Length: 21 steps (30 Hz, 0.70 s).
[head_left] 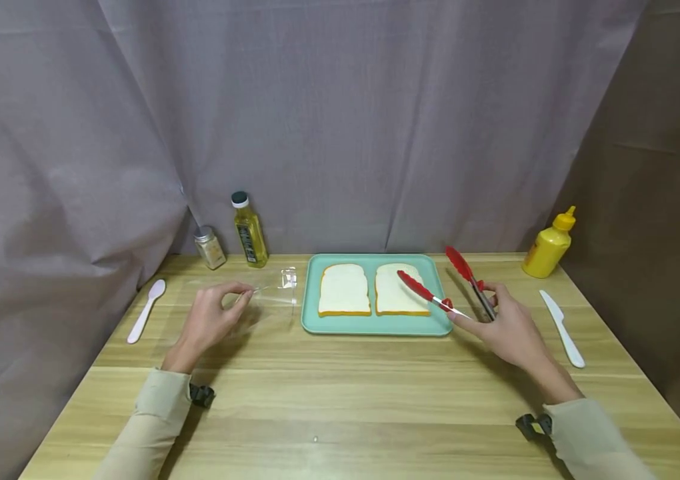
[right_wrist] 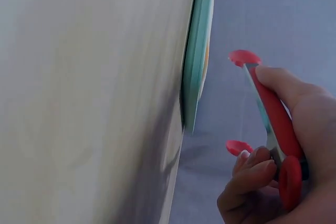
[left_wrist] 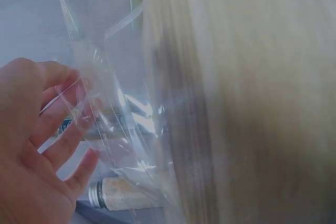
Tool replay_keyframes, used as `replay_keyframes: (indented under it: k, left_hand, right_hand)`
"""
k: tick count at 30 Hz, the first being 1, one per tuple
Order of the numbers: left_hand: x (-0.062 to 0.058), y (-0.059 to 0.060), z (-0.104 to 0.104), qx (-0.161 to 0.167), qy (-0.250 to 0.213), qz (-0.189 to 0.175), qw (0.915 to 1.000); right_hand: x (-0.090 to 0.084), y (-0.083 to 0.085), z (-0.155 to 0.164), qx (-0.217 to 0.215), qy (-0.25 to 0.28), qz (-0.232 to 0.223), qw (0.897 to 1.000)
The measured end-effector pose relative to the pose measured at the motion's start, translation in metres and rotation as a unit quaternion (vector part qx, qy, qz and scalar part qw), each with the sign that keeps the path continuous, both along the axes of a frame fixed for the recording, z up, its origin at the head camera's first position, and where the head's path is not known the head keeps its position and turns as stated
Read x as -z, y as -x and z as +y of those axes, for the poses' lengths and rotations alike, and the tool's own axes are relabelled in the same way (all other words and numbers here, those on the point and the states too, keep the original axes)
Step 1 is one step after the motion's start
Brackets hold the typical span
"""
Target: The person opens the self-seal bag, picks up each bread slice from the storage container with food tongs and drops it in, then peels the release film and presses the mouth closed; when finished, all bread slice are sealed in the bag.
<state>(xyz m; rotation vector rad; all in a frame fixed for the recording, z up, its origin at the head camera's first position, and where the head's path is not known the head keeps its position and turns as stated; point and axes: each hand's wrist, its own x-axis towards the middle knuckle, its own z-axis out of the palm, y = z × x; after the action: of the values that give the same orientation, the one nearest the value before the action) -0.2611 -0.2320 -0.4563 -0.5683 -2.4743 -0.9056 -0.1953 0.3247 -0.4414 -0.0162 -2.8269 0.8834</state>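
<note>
Two hands busy on the desk.
My left hand (head_left: 208, 323) pinches a clear bag (head_left: 268, 300); my right hand (head_left: 508, 327) grips red tongs (head_left: 445, 287), spread open, at the tray's (head_left: 376, 325) 3 o'clock.

Nothing can be read: the dark label on the oil bottle (head_left: 249, 231), beyond the left hand (head_left: 211, 321), is too small to make out.

A wooden table (head_left: 346, 400) carries a teal tray (head_left: 376, 325), a white spoon (head_left: 146, 311), a white knife (head_left: 563, 328), a spice jar (head_left: 209, 247), an oil bottle (head_left: 249, 231) and a mustard bottle (head_left: 549, 244).
</note>
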Motion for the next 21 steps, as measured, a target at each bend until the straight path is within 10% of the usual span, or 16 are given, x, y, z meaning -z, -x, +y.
replay_keyframes:
  k: [21]
  left_hand:
    - [0.000,0.001,0.001,-0.002,0.005,0.006,1.0000]
  right_hand:
    - [0.006,-0.024,-0.046,-0.045,-0.036,-0.019,0.998]
